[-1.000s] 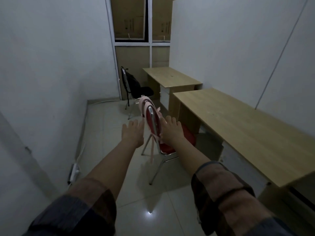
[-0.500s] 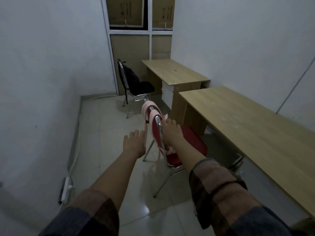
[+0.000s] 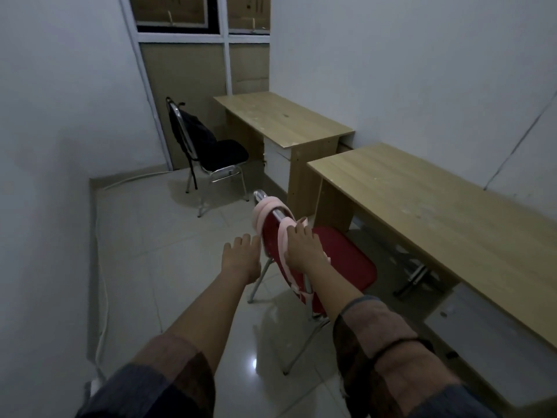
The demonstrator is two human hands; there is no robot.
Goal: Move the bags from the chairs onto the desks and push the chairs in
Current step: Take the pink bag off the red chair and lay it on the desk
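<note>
Compared with half a second ago, the right hand is seen further onto the backrest of the red chair, its fingers now laid over a strap of the pink bag; a lift of the bag is judged close. The fingers appear relaxed, not clearly clamped on the strap. The left hand is held just left of the backrest, fingers loosely extended, gripping nothing. The bag is draped over the backrest top; the near counter lies right of the chair.
</note>
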